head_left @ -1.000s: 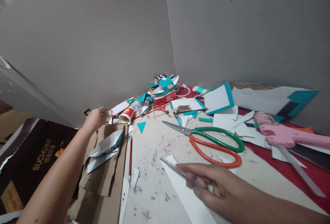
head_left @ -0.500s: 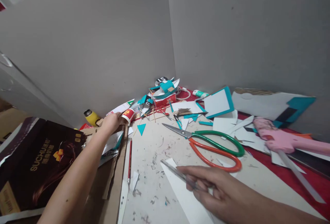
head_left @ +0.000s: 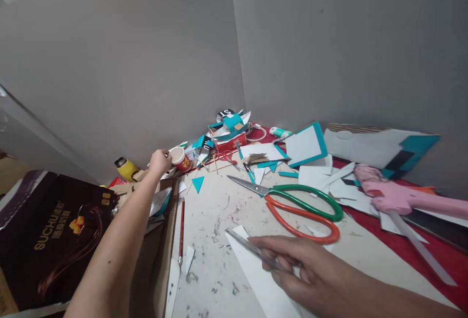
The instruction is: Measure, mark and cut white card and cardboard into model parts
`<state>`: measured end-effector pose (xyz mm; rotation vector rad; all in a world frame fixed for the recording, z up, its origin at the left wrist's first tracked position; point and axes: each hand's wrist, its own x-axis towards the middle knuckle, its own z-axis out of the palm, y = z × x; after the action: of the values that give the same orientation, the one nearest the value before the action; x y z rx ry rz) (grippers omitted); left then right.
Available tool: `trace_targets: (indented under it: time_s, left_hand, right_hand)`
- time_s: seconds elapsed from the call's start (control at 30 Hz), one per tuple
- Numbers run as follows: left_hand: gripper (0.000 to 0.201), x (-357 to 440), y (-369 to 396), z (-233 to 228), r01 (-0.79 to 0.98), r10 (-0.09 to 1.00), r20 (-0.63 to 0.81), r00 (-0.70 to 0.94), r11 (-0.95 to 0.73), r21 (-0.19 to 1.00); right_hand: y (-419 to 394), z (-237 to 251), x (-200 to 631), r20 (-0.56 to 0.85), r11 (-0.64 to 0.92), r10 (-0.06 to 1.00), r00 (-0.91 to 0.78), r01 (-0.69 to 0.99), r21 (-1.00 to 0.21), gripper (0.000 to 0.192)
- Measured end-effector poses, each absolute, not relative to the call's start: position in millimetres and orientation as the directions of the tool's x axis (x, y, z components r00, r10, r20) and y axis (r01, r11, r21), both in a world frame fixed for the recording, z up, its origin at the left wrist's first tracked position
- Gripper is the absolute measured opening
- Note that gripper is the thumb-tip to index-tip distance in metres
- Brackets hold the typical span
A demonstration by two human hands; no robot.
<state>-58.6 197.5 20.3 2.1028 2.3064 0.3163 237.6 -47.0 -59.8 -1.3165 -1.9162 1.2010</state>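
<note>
At the far left of the worktop, my left hand [head_left: 160, 163] has its fingers closed at the left rim of a red and white paper cup [head_left: 180, 160]. The cup stands upright, its open mouth showing. In the foreground, my right hand [head_left: 298, 264] grips a slim grey metal tool [head_left: 244, 244], whose exact kind I cannot make out. Its free end points up and left over a white paper strip [head_left: 252, 274]. Just beyond that hand lie large scissors [head_left: 270, 191] with one green and one orange handle, blades apart.
A pink glue gun [head_left: 395, 196] lies at right with its glue stick out. A red pencil-like tool [head_left: 182, 230], a blue triangle [head_left: 198, 184] and paper scraps are scattered about. A dark box [head_left: 69, 235] and yellow bottle [head_left: 126, 168] stand left. Grey panels [head_left: 164, 64] rise behind.
The paper cup has gone from tilted to upright beside my left hand. My right hand keeps its hold on the metal tool. The whole view has shifted slightly.
</note>
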Motion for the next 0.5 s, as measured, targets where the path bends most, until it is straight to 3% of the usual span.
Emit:
trace_targets:
  time_s: [0.27, 0.5]
  left_hand:
    - [0.035, -53.6, 207.6, 15.5, 0.964, 0.939, 0.282, -0.198, 0.134, 0.230]
    - [0.037, -49.2, 213.0, 10.9, 0.899, 0.940, 0.180, -0.291, 0.204, 0.387]
  right_hand:
    - [-47.7, -50.2, 237.3, -0.036, 0.166, 0.916, -0.398, 0.461, -0.872, 0.046]
    - [-48.8, -35.8, 238.1, -0.025, 0.157, 0.923, -0.384, 0.435, -0.887, 0.040]
